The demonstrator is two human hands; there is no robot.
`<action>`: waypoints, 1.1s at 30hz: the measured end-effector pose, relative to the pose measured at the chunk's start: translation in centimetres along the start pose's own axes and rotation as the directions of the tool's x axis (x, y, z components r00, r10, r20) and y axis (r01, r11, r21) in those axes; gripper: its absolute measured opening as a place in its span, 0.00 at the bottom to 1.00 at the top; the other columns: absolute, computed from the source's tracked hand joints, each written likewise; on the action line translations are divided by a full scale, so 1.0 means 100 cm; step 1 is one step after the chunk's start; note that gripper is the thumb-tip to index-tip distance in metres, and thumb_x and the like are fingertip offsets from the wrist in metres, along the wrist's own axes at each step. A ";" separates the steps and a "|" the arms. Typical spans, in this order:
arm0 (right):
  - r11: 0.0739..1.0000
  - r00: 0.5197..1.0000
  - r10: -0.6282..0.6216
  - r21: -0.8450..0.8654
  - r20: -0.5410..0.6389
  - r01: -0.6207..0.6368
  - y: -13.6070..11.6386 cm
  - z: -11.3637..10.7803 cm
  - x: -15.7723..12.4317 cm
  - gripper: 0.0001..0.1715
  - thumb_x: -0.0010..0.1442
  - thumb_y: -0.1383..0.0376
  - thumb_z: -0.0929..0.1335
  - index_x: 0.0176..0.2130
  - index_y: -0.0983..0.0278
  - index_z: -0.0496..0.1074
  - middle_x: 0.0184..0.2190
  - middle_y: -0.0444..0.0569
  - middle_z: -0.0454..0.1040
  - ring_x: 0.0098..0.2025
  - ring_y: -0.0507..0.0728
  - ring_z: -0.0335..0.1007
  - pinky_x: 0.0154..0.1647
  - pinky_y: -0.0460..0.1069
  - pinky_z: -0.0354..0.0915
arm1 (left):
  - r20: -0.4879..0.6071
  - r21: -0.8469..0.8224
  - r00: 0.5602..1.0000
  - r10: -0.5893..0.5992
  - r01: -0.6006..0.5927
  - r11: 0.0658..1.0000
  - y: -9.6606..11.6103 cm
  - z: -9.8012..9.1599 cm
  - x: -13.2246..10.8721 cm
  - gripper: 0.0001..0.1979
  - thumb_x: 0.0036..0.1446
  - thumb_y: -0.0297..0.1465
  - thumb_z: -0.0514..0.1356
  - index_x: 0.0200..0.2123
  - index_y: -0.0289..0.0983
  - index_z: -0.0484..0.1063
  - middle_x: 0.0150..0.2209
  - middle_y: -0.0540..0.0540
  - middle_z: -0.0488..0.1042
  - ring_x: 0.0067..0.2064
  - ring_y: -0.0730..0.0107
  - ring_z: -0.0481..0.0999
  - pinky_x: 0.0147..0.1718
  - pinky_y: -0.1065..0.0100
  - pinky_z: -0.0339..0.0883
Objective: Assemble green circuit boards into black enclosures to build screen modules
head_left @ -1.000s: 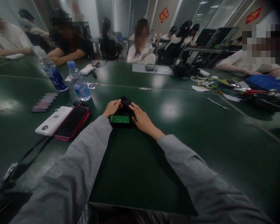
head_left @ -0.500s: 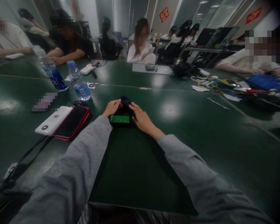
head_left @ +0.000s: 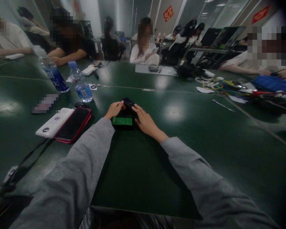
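Observation:
A small black device (head_left: 128, 103) with a dark, screen-like face is held at a tilt between my two hands. My left hand (head_left: 113, 110) has its fingers bent round the left edge. From the right, my right hand (head_left: 146, 122) grips the device with its fingers along the edge; some fingertips are hidden. Just in front of it, on the near side, a black casing with a bare green circuit board (head_left: 122, 121) lies face up on the green table (head_left: 145, 178), between my wrists.
To the left lie a phone in a red case (head_left: 73, 124), a white power bank (head_left: 54, 122) with a strap, and another phone (head_left: 45, 104). Two water bottles (head_left: 81, 83) stand behind. A wrench (head_left: 223, 105) and tangled cables (head_left: 214, 84) lie right. Several people sit beyond.

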State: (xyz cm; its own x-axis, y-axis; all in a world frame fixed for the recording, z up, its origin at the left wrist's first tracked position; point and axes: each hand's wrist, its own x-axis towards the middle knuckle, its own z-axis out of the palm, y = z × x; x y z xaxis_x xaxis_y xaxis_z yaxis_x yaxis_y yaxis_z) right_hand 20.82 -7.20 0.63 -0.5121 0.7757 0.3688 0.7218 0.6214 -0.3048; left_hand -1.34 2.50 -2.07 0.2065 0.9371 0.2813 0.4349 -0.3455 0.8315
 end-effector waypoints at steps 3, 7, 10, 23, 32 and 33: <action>1.000 1.000 0.003 0.003 -0.001 -0.003 0.001 0.000 0.000 0.37 0.64 0.67 0.61 0.68 0.57 0.44 0.69 0.53 0.44 0.66 0.65 0.52 0.55 0.66 0.64 | 0.006 0.003 1.000 -0.009 0.009 1.000 0.003 -0.001 -0.001 0.26 0.64 0.47 0.47 0.30 0.35 0.75 0.31 0.44 0.79 0.33 0.69 0.76 0.38 0.67 0.68; 1.000 1.000 0.001 -0.002 0.005 -0.001 0.001 0.001 0.001 0.37 0.64 0.67 0.61 0.68 0.57 0.43 0.69 0.54 0.44 0.65 0.66 0.53 0.54 0.66 0.65 | 0.004 0.004 1.000 -0.014 0.014 1.000 0.004 -0.001 -0.001 0.26 0.63 0.47 0.47 0.30 0.35 0.76 0.31 0.44 0.79 0.33 0.69 0.76 0.38 0.67 0.68; 1.000 1.000 0.001 -0.009 0.003 -0.001 0.001 0.001 0.001 0.37 0.65 0.67 0.60 0.68 0.57 0.44 0.69 0.54 0.44 0.65 0.66 0.53 0.54 0.66 0.65 | 0.005 0.008 1.000 -0.011 0.011 1.000 0.002 0.000 0.000 0.27 0.64 0.47 0.46 0.30 0.35 0.76 0.31 0.44 0.79 0.32 0.69 0.76 0.38 0.67 0.68; 1.000 1.000 -0.013 -0.011 -0.010 0.013 0.002 0.002 0.000 0.34 0.66 0.65 0.59 0.68 0.58 0.45 0.69 0.54 0.44 0.64 0.66 0.55 0.53 0.65 0.66 | 0.002 0.003 1.000 -0.017 0.017 1.000 0.001 0.000 0.000 0.26 0.64 0.46 0.47 0.30 0.35 0.76 0.31 0.45 0.79 0.32 0.69 0.76 0.38 0.67 0.68; 1.000 1.000 0.001 -0.007 0.007 -0.001 0.001 0.001 0.000 0.37 0.65 0.66 0.60 0.68 0.57 0.43 0.69 0.54 0.44 0.65 0.66 0.53 0.53 0.65 0.65 | 0.004 -0.008 1.000 -0.018 0.018 1.000 0.004 0.000 -0.001 0.26 0.64 0.46 0.47 0.29 0.35 0.76 0.31 0.44 0.79 0.32 0.69 0.76 0.38 0.67 0.69; 1.000 1.000 0.000 -0.006 0.007 0.000 0.001 0.001 0.000 0.37 0.65 0.66 0.60 0.68 0.57 0.43 0.69 0.54 0.43 0.65 0.66 0.53 0.53 0.65 0.65 | 0.005 -0.006 1.000 -0.016 0.016 1.000 0.005 0.000 -0.001 0.26 0.64 0.46 0.47 0.29 0.35 0.76 0.31 0.44 0.79 0.32 0.69 0.76 0.38 0.67 0.69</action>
State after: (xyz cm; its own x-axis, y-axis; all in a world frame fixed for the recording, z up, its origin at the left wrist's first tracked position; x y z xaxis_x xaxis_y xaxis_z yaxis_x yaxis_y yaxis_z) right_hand 20.87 -7.10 0.52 -0.5151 0.7767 0.3626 0.7249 0.6205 -0.2993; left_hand -1.16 2.22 -1.66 0.2038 0.9423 0.2657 0.4326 -0.3301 0.8390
